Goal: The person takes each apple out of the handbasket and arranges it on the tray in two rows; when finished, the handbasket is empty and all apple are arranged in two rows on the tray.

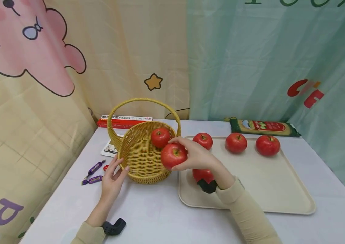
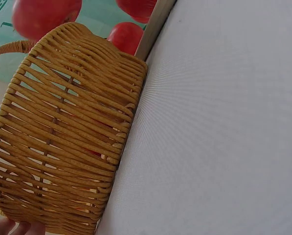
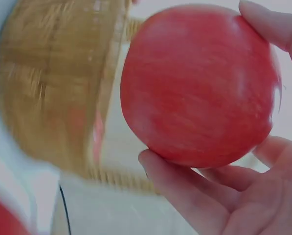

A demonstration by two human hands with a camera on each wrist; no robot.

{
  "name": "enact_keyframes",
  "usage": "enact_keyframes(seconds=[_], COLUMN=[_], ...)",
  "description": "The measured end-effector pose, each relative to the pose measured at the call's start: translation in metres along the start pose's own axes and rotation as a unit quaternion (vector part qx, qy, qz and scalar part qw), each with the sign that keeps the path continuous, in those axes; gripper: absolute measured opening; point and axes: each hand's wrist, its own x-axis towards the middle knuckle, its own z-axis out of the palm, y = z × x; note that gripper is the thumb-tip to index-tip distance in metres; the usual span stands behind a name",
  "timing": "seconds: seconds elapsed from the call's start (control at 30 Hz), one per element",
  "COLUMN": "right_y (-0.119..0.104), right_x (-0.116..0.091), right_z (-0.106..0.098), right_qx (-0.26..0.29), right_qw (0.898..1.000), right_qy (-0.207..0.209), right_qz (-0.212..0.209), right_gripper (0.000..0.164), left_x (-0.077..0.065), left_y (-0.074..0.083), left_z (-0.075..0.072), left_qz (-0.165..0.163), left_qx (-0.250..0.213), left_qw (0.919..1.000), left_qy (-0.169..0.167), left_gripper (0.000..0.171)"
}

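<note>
My right hand [image 1: 198, 154] grips a red apple [image 1: 173, 156] between thumb and fingers, over the right front rim of a yellow wicker basket [image 1: 143, 178]. The right wrist view shows the held apple [image 3: 199, 88] close up, with the blurred basket [image 3: 48, 88] beside it. With thumb and fingers at the rim, my left hand [image 1: 112, 181] holds the basket's left side. Its fingertips [image 2: 23, 228] show against the woven wall [image 2: 62, 132] in the left wrist view. Inside the basket, another apple [image 1: 160, 137] lies at the back right.
A beige tray [image 1: 251, 183] to the right carries several apples, including one [image 1: 267, 145] at its far right and one [image 1: 202, 174] partly behind my right wrist. Purple-wrapped candies [image 1: 93, 179] lie at left. A red pasta box [image 1: 123, 122] and a green packet [image 1: 263, 127] stand along the back.
</note>
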Motion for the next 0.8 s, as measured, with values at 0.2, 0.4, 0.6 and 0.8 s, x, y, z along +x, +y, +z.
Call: enact_keyframes(seconds=[0.2,0.4,0.6,0.8], right_y=[0.03,0.075,0.101,0.119], right_x=[-0.049,-0.089,-0.122,-0.141], right_z=[-0.041,-0.069,-0.086,-0.09], right_qx=[-0.008,0.006,0.004,-0.051], right_qw=[0.999,0.999,0.997,0.995], right_qy=[0.007,-0.001,-0.003,-0.008], right_qz=[0.038,0.047,0.076,0.083], right_gripper=[0.075,0.074,0.076,0.071], left_x=[0.001,0.0,0.001,0.002], left_y=[0.001,0.002,-0.002,-0.002], left_z=[-0.001,0.0,0.001,0.001], left_qz=[0.001,0.001,0.001,-0.002], left_qx=[-0.001,-0.001,0.01,0.025], left_qw=[1.0,1.0,0.9999,0.9997], left_qy=[-0.007,-0.006,-0.002,0.002], left_gripper=[0.041,0.041,0.041,0.042])
